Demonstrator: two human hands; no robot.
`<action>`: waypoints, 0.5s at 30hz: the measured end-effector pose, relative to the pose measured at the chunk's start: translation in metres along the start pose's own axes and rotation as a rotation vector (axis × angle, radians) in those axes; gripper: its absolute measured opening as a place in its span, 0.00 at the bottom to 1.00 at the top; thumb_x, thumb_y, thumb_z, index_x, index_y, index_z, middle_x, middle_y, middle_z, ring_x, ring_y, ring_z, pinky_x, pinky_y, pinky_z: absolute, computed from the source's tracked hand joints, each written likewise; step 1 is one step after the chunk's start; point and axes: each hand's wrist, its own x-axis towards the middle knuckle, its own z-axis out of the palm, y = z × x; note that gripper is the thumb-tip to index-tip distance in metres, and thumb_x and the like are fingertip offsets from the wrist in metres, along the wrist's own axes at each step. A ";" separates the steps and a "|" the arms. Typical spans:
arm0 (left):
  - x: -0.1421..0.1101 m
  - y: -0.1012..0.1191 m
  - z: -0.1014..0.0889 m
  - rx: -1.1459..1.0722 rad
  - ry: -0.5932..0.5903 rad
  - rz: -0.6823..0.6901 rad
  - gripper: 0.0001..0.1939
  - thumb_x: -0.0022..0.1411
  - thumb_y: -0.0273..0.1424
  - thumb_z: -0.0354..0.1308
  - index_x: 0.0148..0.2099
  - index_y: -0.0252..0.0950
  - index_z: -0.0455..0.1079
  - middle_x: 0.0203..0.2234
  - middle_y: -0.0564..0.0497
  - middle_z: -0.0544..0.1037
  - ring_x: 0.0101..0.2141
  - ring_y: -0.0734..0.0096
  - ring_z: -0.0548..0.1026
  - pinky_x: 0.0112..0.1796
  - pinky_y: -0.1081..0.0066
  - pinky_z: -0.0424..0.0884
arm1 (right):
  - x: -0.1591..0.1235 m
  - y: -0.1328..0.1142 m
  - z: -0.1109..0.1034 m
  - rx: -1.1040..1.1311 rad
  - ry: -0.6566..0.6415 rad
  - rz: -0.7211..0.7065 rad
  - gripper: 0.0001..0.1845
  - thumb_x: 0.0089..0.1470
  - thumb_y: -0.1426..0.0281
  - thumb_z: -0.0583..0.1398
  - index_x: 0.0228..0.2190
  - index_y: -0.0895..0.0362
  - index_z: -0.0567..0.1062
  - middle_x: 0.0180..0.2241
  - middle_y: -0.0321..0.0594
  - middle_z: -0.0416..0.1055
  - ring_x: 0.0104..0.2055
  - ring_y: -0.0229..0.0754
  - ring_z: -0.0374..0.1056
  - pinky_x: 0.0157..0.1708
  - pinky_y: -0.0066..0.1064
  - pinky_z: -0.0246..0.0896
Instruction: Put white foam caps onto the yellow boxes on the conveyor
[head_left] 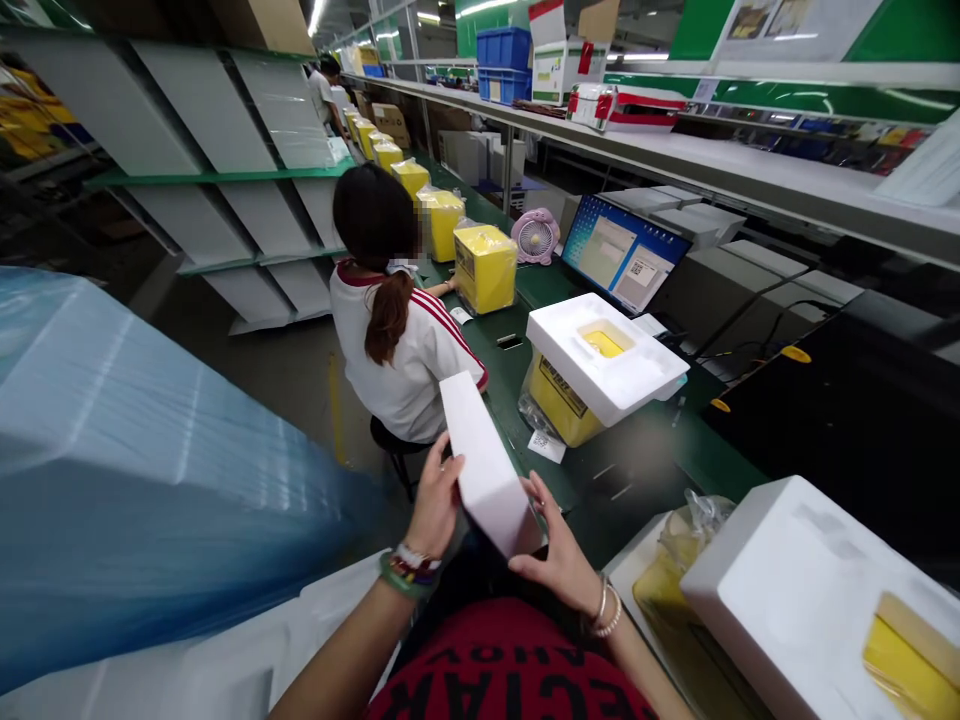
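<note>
The person's left hand (433,512) and right hand (556,548) clamp a white foam block (487,462) from either side, holding it tilted at 12 o'clock. It looks light, stiff and easily dented, best gripped by its long faces.

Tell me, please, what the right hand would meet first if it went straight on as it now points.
The white foam block comes first; the right hand seems to touch it now, though depth is unclear.
</note>
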 end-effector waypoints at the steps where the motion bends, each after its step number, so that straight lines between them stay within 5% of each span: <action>1: 0.002 -0.013 0.016 -0.015 0.030 -0.003 0.34 0.56 0.35 0.62 0.63 0.39 0.56 0.45 0.47 0.76 0.38 0.69 0.75 0.37 0.74 0.71 | -0.006 0.004 0.003 -0.075 0.060 0.017 0.56 0.46 0.53 0.64 0.66 0.52 0.41 0.66 0.49 0.48 0.66 0.53 0.48 0.64 0.48 0.49; 5: 0.004 -0.064 0.072 -0.054 -0.021 -0.095 0.37 0.57 0.36 0.61 0.65 0.40 0.49 0.46 0.44 0.72 0.42 0.67 0.74 0.39 0.70 0.71 | -0.015 0.037 0.004 -0.267 0.462 0.195 0.56 0.49 0.55 0.61 0.66 0.57 0.35 0.66 0.56 0.42 0.66 0.59 0.47 0.61 0.54 0.49; 9: -0.005 -0.107 0.105 0.005 -0.290 -0.196 0.38 0.57 0.34 0.61 0.66 0.41 0.48 0.48 0.44 0.68 0.46 0.67 0.71 0.49 0.66 0.67 | -0.014 0.082 -0.016 -0.017 0.694 0.362 0.58 0.46 0.56 0.61 0.65 0.56 0.31 0.66 0.55 0.46 0.63 0.57 0.53 0.59 0.51 0.55; 12: 0.002 -0.126 0.102 0.221 -0.461 -0.147 0.31 0.56 0.32 0.61 0.61 0.36 0.59 0.49 0.41 0.68 0.50 0.62 0.69 0.53 0.62 0.63 | -0.016 0.116 -0.028 0.365 0.733 0.464 0.55 0.46 0.55 0.58 0.65 0.55 0.34 0.60 0.53 0.60 0.55 0.52 0.65 0.50 0.45 0.66; 15: 0.036 -0.131 0.070 0.546 -0.408 0.059 0.25 0.57 0.30 0.57 0.58 0.33 0.62 0.53 0.38 0.67 0.56 0.58 0.64 0.57 0.58 0.59 | -0.016 0.150 -0.030 0.601 0.807 0.557 0.51 0.44 0.56 0.59 0.64 0.57 0.45 0.53 0.50 0.68 0.48 0.48 0.70 0.45 0.41 0.68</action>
